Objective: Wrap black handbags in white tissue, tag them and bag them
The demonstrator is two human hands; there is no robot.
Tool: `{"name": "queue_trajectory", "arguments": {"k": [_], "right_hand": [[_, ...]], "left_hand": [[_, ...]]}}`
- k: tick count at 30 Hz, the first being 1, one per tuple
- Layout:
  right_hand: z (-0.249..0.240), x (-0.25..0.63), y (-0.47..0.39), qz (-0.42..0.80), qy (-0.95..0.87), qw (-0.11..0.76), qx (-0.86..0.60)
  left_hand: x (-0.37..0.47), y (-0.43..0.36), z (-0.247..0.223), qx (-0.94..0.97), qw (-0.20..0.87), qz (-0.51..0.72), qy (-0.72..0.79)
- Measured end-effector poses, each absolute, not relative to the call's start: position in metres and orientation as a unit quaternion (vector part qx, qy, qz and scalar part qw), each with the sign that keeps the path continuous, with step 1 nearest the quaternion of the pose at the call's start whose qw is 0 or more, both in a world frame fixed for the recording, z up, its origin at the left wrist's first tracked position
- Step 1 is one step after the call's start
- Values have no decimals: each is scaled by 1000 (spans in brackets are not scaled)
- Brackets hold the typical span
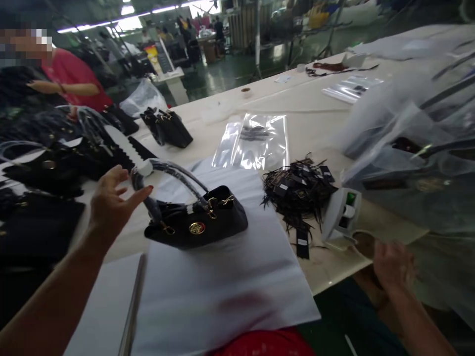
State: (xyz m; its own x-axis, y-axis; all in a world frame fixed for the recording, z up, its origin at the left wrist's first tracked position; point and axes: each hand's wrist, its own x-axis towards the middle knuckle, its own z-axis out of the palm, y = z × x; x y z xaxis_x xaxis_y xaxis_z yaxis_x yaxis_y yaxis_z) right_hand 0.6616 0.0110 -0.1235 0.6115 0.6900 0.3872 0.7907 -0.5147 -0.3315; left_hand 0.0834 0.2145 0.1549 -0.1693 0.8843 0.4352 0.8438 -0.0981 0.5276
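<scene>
A black handbag (pixel 200 222) with a round gold emblem and gold clasps stands on a white sheet (pixel 237 277). Its looped handles (pixel 181 175) are wrapped in clear film. My left hand (pixel 111 200) is at the left side of the handles, fingers apart and thumb stretched towards them; whether it touches them I cannot tell. Close to its fingers, a white scalloped strip (pixel 124 146) slants by the handles. My right hand (pixel 395 264) is at the table edge, blurred, with fingers curled; anything inside it is hidden. Beside it stands a white device (pixel 342 217) with a green patch.
A heap of black hang tags (pixel 297 188) with strings lies right of the bag. Clear plastic bags (pixel 260 141) lie behind it. More black handbags (pixel 40 212) crowd the left, where a person in a red shirt (pixel 76 79) stands. Plastic-wrapped goods (pixel 419 163) fill the right.
</scene>
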Motion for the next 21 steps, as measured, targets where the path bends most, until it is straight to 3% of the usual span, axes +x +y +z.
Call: {"name": "queue_trajectory", "arguments": {"k": [3,6,9,12,15,21], "right_hand": [[-104,619,5,-136,-526,324,-775],[-90,525,4,11,-661,356,-660],[-89,424,5,248,-770,255,-529],[-96,357,4,398,-834,176,-338],[-110,330,1,487,-827,161,-230],[-142,327,-2,559,-793,141,-197]], "left_hand": [[82,184,131,689,-126,353,620],[87,134,83,754,-162,294,564],[92,73,22,824,-60,177,535],[82,14,-29,820,43,104,562],[62,-37,-56,745,79,106,654],[48,-99,-64,661,109,107,735]]}}
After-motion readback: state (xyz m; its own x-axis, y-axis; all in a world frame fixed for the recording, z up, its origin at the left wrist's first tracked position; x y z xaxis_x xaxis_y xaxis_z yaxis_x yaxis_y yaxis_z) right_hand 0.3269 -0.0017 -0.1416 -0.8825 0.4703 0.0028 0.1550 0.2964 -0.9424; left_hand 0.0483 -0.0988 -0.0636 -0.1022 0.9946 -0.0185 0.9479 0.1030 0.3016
